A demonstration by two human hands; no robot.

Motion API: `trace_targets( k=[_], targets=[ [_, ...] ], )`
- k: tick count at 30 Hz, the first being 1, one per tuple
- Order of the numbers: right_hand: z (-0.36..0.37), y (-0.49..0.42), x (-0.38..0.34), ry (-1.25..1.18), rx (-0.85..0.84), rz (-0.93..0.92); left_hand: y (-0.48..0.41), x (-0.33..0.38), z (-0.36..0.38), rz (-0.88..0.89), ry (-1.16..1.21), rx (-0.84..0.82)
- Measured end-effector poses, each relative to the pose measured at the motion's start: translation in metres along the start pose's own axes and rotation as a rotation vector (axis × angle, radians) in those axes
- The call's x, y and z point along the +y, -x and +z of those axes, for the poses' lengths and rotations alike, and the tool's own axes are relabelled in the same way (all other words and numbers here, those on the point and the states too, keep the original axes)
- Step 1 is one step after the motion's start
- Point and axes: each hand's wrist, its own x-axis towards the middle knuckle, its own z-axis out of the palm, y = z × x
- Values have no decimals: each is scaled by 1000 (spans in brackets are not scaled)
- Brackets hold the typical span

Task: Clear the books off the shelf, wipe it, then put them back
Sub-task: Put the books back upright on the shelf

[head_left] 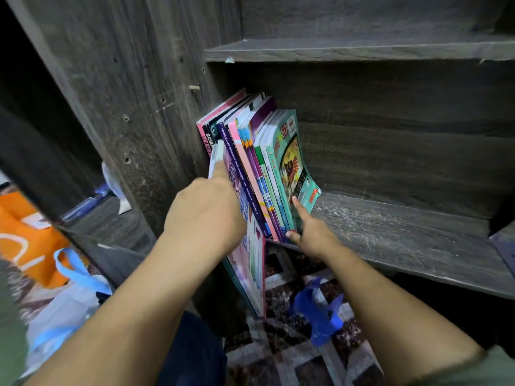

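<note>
Head view. A row of thin, brightly coloured paperback books [259,162] leans leftward on the dark grey wood-grain shelf board [404,232], packed against the shelf's left upright panel [133,107]; the rest of the board, to the right of the row, carries nothing but pale scuff marks. The left hand [206,215] grips a large pink-and-white book [250,263], fingers hidden behind the cover and a thumb or finger lying straight along its top edge; this book is tilted, its lower half hanging out past the board's front edge. The right hand [309,232] is mostly open, its forefinger straight against the cover of the teal book [292,168] at the right end of the row, steadying it. Whether the large book is entering or leaving the row cannot be told; judged from the bare scuffed board, it is probably being put back. To do the step well, the right hand should hold the leaning row firm while the left slides the large book in upright against the panel, so nothing fans out or topples. Count: roughly ten books in the row (spines overlap, so the number is uncertain), one book in hand, two hands, one crumpled blue cloth [320,316] on the patterned floor below the board, one orange bag [30,240] left of the panel.
</note>
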Motion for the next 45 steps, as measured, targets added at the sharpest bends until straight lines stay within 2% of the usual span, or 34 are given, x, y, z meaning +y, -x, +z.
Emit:
trace_targets(
  k=[3, 6, 10, 13, 18, 22, 25, 28, 30, 33, 36, 38, 41, 45],
  targets=[
    [-15, 13, -1, 310, -13, -25, 32, 1, -16, 44, -31, -49],
    [-29, 28, -1, 486, -2, -19, 55, 9, -33, 156, -56, -122],
    [-56, 46, 4, 527, -8, 18, 62, 31, -51, 310, -94, -234],
    [-81, 56, 8, 507, 6, 25, 50, 55, -56, 357, -27, -238],
    [-111, 65, 12, 400, 97, 43, -1, 91, -44, 310, 126, -40],
    [-102, 53, 17, 405, 134, -18, -46, 108, -16, 240, 179, 99],
    [-79, 36, 20, 359, 51, -83, -67, 113, 15, 210, 199, 138],
    [-49, 24, 20, 206, -114, -96, -85, 106, 43, 189, 268, 148],
    [-26, 17, 20, 117, -128, -90, -96, 95, 51, 219, 284, 178],
    [2, 4, 19, 39, -20, -84, -93, 75, 59, 312, 289, 232],
    [18, -8, 19, -34, 73, -72, -79, 46, 72, 376, 206, 446],
    [27, -13, 21, -83, 93, -70, -80, 26, 76, 268, 224, 533],
    [35, -17, 22, -129, 159, -53, -85, 4, 76, 51, 354, 579],
    [36, -21, 24, -167, 210, -36, -87, 8, 82, 117, 480, 531]
  ],
)
